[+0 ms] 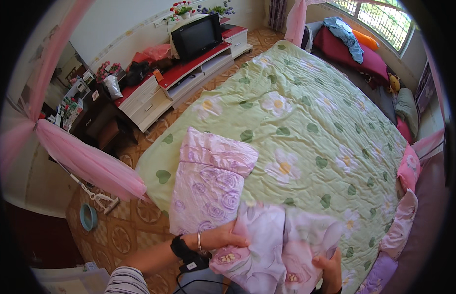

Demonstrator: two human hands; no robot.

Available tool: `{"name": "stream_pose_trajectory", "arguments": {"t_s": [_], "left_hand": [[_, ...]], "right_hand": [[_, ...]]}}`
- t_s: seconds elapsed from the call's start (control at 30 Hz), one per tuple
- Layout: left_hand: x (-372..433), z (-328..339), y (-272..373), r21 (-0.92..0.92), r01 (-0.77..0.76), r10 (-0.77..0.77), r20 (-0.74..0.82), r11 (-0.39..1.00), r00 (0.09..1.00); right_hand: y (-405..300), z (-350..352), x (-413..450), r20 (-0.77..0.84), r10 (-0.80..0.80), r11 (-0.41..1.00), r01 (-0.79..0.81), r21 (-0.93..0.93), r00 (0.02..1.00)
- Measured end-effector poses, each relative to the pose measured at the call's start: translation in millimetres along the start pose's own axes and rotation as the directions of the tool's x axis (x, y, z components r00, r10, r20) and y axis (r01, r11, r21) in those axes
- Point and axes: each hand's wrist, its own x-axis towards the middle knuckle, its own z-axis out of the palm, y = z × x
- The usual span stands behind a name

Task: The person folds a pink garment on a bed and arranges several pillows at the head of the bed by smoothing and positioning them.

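Observation:
Both of my hands hold up a pink and lilac floral cloth (266, 250) near the bed's front edge. My left hand (228, 235) grips its left side, thumb on top; a bracelet and a black strap circle that wrist. At the cloth's right side is my right hand (329, 268), its thumb over the fabric. A folded pink bedding piece with purple roses (209, 183) lies just beyond my left hand, on a green bed cover with daisies and hearts (305, 128). Part of the held cloth is blurred.
Pink bed curtains (92, 158) hang at the left. A television (196, 36) stands on a red and white cabinet (151, 106). A mop (103, 200) and a blue basin (88, 217) are on the floor. Pillows (410, 167) line the bed's right side.

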Motion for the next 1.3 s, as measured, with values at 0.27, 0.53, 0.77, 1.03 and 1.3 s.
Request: {"name": "stream_pose_trajectory", "arguments": {"t_s": [0.27, 0.53, 0.77, 1.03, 1.3], "left_hand": [[-90, -63, 78, 0.157, -0.353, 0.368, -0.084, 0.923, 0.926], [-94, -278, -109, 0.238, -0.182, 0.289, -0.572, 0.954, 0.767], [-56, -338, -193, 0.076, 0.202, -0.062, -0.8, 0.976, 0.597], [-86, -347, -189, 0.207, 0.143, 0.034, -0.669, 0.968, 0.743], [8, -475, -94, 0.422, 0.224, 0.209, -0.761, 0.879, 0.615]], "right_hand": [[-19, 115, 29, -0.064, -0.189, 0.926, 0.2, 0.32, 0.98], [207, 184, 123, 0.103, 0.172, 0.976, -0.183, 0.113, 0.98], [341, 196, 149, -0.118, 0.245, 0.943, -0.264, -0.202, 0.962], [302, 203, 106, -0.074, 0.206, 0.965, -0.215, -0.148, 0.976], [334, 174, 223, -0.044, 0.345, 0.633, -0.267, -0.727, 0.938]]}}
